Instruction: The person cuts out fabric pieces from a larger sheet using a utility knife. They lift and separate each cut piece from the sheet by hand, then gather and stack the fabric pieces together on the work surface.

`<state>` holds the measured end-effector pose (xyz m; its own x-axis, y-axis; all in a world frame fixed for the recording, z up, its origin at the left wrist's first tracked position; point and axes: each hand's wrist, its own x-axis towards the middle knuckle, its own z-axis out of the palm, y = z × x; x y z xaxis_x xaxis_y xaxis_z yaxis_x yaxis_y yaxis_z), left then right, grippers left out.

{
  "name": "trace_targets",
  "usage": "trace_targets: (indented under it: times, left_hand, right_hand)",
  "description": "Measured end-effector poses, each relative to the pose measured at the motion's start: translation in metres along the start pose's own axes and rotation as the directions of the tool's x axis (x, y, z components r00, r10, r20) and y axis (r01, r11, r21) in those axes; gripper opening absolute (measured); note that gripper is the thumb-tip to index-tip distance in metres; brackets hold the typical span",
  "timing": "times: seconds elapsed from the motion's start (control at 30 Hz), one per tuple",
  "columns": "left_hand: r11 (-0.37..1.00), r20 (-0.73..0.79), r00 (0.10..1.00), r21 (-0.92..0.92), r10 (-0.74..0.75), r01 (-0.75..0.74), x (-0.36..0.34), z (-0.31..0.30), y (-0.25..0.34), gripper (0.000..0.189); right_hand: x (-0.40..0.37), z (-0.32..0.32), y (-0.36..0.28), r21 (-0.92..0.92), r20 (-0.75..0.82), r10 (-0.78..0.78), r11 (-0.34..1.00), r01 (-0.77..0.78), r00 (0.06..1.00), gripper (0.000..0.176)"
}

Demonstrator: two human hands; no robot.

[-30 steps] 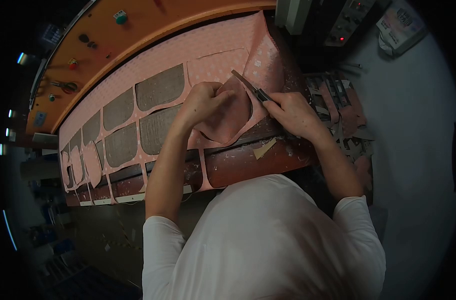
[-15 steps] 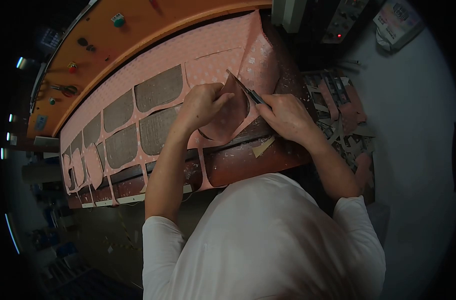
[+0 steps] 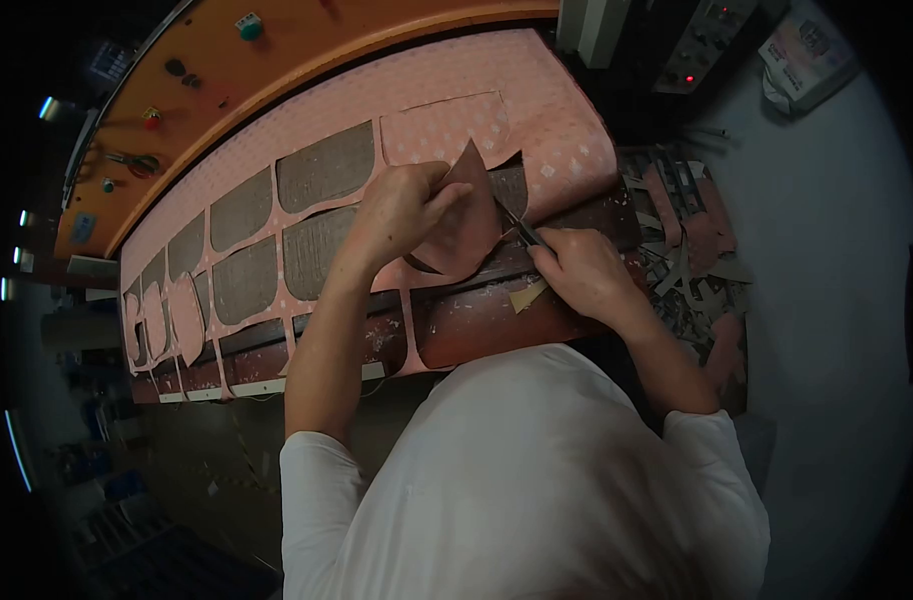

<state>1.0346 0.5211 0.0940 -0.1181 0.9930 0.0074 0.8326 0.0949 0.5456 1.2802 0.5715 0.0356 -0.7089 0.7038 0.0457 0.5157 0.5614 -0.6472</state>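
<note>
A long pink patterned sheet (image 3: 567,120) lies over the dark work table, with rows of rounded openings cut through it. My left hand (image 3: 407,210) is closed on a pink piece (image 3: 464,235), whose pointed corner stands up above the fingers. My right hand (image 3: 584,268) is wrapped round a slim dark cutting tool (image 3: 522,230). Its tip is beside the right edge of the held piece, near a narrow strip of the sheet. Just below that hand is a small yellowish scrap (image 3: 528,295).
An orange machine panel (image 3: 207,90) with buttons and hanging scissors (image 3: 135,163) runs behind the table. Strips of scrap (image 3: 697,240) are heaped at the right. Farther back are a control box (image 3: 705,45) and a white package (image 3: 807,55).
The cutting tool and my right hand have moved down and slightly right. The sheet beyond them has parted and spread to the right, exposing dark surface. My left hand keeps its hold.
</note>
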Motion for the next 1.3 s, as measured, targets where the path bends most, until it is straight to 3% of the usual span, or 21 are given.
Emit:
trace_targets:
  times: [0.07,0.17,0.27,0.37,0.47,0.6,0.7,0.83,0.93,1.1,1.17,1.3]
  left_hand:
    - [1.0,-0.015,1.0,-0.028,0.014,-0.014,-0.004,-0.003,-0.004,0.03]
    - [0.997,-0.006,0.999,-0.061,0.039,-0.039,-0.003,-0.01,-0.003,0.029]
    - [0.994,0.007,0.995,-0.049,0.103,-0.103,0.0,-0.009,-0.009,0.028]
    - [0.981,0.008,0.981,-0.036,0.192,-0.192,0.003,-0.008,-0.012,0.026]
    - [0.97,0.023,0.97,-0.002,0.243,-0.243,0.005,-0.013,-0.006,0.025]
    - [0.958,0.029,0.958,-0.006,0.285,-0.285,0.009,-0.011,-0.009,0.025]
    - [0.974,0.075,0.971,0.005,0.225,-0.226,0.009,-0.013,-0.003,0.023]
    - [0.982,0.198,0.963,-0.081,0.182,-0.17,0.029,-0.014,-0.017,0.03]
    - [0.977,0.34,0.919,-0.134,0.2,-0.164,0.04,-0.017,-0.046,0.036]
    - [0.993,0.557,0.823,-0.103,0.111,-0.064,0.057,-0.027,-0.065,0.036]
    - [0.971,0.541,0.808,-0.175,0.233,-0.163,0.069,-0.015,-0.069,0.032]
    - [0.889,0.529,0.718,-0.205,0.453,-0.411,0.083,-0.002,-0.049,0.03]
  right_hand:
    - [-0.011,-0.001,0.002,0.161,-0.019,0.042,0.986,-0.038,0.999,0.027]
    - [-0.025,0.006,0.009,0.387,0.109,0.207,0.892,-0.234,0.972,0.03]
    - [-0.037,0.024,0.021,0.708,0.279,0.31,0.573,-0.413,0.909,0.032]
    - [-0.043,0.03,0.028,0.806,0.373,0.261,0.384,-0.451,0.89,0.03]
    - [-0.044,0.033,0.026,0.842,0.361,0.23,0.337,-0.422,0.904,0.029]
    - [-0.054,0.013,0.021,0.776,0.454,0.209,0.385,-0.5,0.866,0.029]
    - [-0.066,-0.005,0.028,0.748,0.493,0.24,0.373,-0.548,0.836,0.027]
    - [-0.087,-0.006,0.041,0.811,0.32,0.308,0.4,-0.427,0.896,0.028]
    - [-0.105,-0.007,0.049,0.751,0.271,0.384,0.49,-0.444,0.883,0.029]
    - [-0.147,-0.003,0.03,0.773,0.187,0.457,0.478,-0.417,0.87,0.037]
    - [-0.156,0.003,0.014,0.759,0.156,0.425,0.526,-0.384,0.891,0.04]
    - [-0.136,0.02,-0.05,0.52,0.07,0.259,0.814,-0.257,0.963,0.043]
